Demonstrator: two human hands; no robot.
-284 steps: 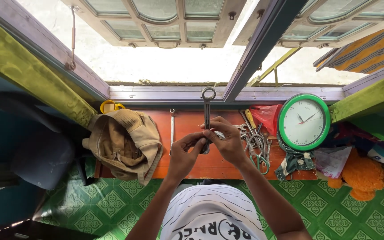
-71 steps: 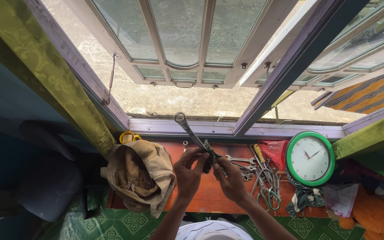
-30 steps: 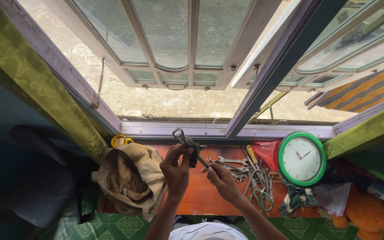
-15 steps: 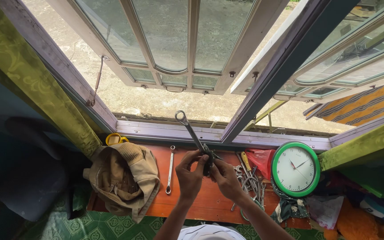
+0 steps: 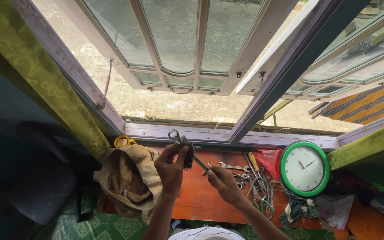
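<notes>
We hold a long silver metal wrench (image 5: 191,154) up in front of us, over the orange wooden shelf (image 5: 201,200) under the open window. Our left hand (image 5: 172,166) pinches a small dark scrap of rubbing pad (image 5: 189,156) against the wrench near its ring end, which points to about 10 o'clock. Our right hand (image 5: 224,183) is closed around the other end, down at about 4 o'clock. To do this well, we think the right hand should keep the wrench from wobbling, while the left rubs along it in short strokes and turns it so every side gets a go. At 9 o'clock from our hands lies a floppy tan cloth bag (image 5: 130,180) with a bit of yellow ring (image 5: 122,141) behind it. At 3 o'clock sits a heap of metal tools (image 5: 256,184), then a round green wall clock (image 5: 304,168) lying flat. Half a second ago the wrench stood steeper and higher, with both hands close together low on it. Now it leans flatter, and the left hand has slid up towards the ring end.
</notes>
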